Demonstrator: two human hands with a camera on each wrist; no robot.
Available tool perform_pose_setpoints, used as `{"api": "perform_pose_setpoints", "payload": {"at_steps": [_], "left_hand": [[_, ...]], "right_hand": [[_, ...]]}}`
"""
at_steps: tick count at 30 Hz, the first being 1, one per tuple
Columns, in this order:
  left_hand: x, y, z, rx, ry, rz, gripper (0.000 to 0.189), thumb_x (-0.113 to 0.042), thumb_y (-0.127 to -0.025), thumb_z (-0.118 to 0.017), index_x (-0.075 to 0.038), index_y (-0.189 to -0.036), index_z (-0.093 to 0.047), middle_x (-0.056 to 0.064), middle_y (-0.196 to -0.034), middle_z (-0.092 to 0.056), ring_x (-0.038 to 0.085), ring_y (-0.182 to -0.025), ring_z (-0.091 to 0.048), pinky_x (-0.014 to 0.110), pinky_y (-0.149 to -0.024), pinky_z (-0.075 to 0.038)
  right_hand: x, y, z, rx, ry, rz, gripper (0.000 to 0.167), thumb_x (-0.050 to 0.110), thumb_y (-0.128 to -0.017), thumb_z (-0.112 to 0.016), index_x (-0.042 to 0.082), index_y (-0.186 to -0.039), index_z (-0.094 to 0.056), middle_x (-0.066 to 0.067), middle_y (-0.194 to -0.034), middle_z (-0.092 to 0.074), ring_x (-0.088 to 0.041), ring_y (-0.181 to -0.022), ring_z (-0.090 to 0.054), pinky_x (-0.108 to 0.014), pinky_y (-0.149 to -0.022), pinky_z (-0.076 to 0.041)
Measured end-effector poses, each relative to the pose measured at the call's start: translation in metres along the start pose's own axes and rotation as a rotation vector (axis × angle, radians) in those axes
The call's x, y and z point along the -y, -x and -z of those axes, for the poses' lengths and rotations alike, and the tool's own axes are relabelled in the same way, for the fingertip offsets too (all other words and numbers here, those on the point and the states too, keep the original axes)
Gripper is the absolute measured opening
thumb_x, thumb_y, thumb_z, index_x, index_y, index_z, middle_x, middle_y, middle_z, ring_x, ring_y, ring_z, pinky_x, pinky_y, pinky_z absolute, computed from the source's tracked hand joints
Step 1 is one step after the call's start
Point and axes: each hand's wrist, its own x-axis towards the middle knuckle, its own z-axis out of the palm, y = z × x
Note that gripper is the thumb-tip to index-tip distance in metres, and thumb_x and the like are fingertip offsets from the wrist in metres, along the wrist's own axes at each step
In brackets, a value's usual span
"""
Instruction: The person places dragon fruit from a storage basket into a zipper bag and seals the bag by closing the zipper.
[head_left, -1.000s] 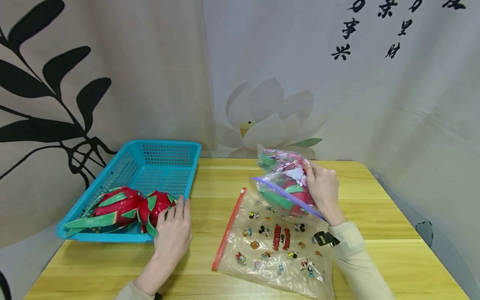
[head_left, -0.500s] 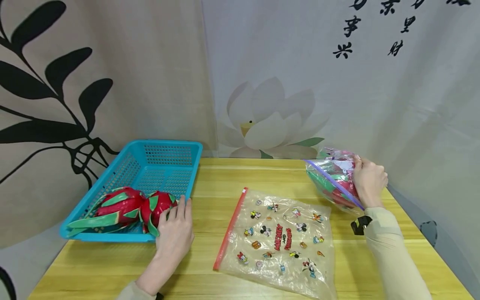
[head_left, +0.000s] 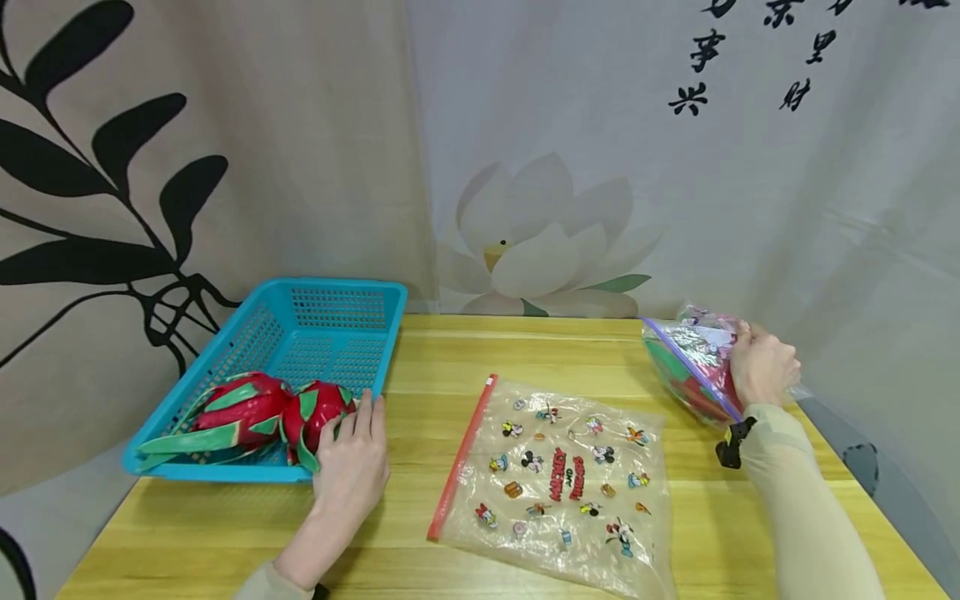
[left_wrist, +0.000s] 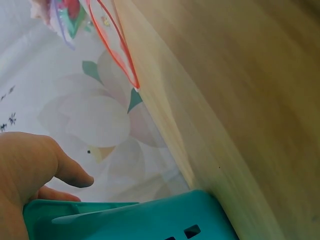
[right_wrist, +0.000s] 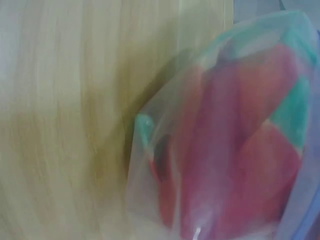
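Observation:
At the right of the table my right hand (head_left: 763, 367) grips a clear zip bag (head_left: 693, 367) with a purple seal strip and pink print. Red and green fruit shows through the bag's film, which fills much of the blurred right wrist view. My left hand (head_left: 354, 458) rests at the front right corner of a blue plastic basket (head_left: 390, 333), fingers over the rim and right beside a dragon fruit (head_left: 318, 412). Another dragon fruit (head_left: 247, 408) lies to its left in the basket. In the left wrist view the thumb (left_wrist: 75, 172) stands out above the basket's corner.
A larger flat zip bag (head_left: 555, 492) with a red seal strip and cartoon prints lies on the wooden table (head_left: 480, 350) between my hands. A printed curtain (head_left: 570, 125) hangs behind the table. The table's right edge runs close by the held bag.
My right hand has carried the purple-strip bag rightward, off the flat cartoon bag to the table's right side. The left hand stays at the basket.

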Motion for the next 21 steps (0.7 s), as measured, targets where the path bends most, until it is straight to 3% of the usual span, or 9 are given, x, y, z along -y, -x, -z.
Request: {"api": "perform_pose_setpoints", "payload": {"at_steps": [7, 10, 14, 18, 21], "left_hand": [[0.000, 0.000, -0.001, -0.013, -0.004, 0.004, 0.059, -0.010, -0.063, -0.078, 0.005, -0.118, -0.062, 0.020, -0.116, -0.067, 0.029, -0.082, -0.069, 0.043, -0.072, -0.051], [-0.001, -0.001, -0.001, -0.019, 0.002, 0.006, 0.059, -0.010, -0.063, -0.078, 0.005, -0.118, -0.062, 0.021, -0.115, -0.067, 0.029, -0.082, -0.069, 0.044, -0.072, -0.051], [-0.001, 0.000, -0.001, -0.024, 0.010, 0.003, 0.058, -0.009, -0.064, -0.076, 0.006, -0.118, -0.062, 0.021, -0.115, -0.067, 0.029, -0.082, -0.068, 0.044, -0.072, -0.051], [-0.001, 0.000, 0.001, -0.013, 0.008, -0.006, 0.057, -0.010, -0.066, -0.072, 0.006, -0.119, -0.061, 0.021, -0.117, -0.066, 0.029, -0.082, -0.068, 0.045, -0.073, -0.051], [0.000, 0.000, 0.001, -0.009, 0.010, -0.009, 0.056, -0.010, -0.067, -0.070, 0.006, -0.120, -0.060, 0.022, -0.117, -0.066, 0.029, -0.082, -0.068, 0.045, -0.073, -0.051]], "right_hand": [[0.011, 0.005, -0.001, 0.081, 0.103, 0.055, 0.055, 0.046, -0.099, -0.031, 0.007, -0.133, -0.054, -0.037, -0.125, -0.052, -0.061, -0.107, -0.050, -0.067, -0.081, -0.043], [0.015, 0.009, 0.000, 0.174, 0.131, 0.037, 0.061, 0.046, -0.096, -0.038, 0.003, -0.139, -0.043, -0.041, -0.130, -0.045, -0.062, -0.114, -0.044, -0.069, -0.084, -0.041], [0.026, 0.019, 0.000, 0.246, 0.122, 0.036, 0.071, 0.042, -0.093, -0.046, 0.000, -0.146, -0.025, -0.046, -0.140, -0.022, -0.066, -0.124, -0.028, -0.073, -0.095, -0.030], [0.053, 0.041, 0.002, 0.196, 0.097, 0.141, 0.072, 0.028, -0.089, -0.053, -0.001, -0.146, -0.021, -0.045, -0.145, -0.008, -0.068, -0.129, -0.016, -0.074, -0.103, -0.019], [0.082, 0.067, 0.002, 0.153, 0.092, 0.272, 0.074, 0.024, -0.086, -0.059, 0.001, -0.147, -0.023, -0.043, -0.147, -0.013, -0.066, -0.131, -0.018, -0.074, -0.104, -0.023]]}}
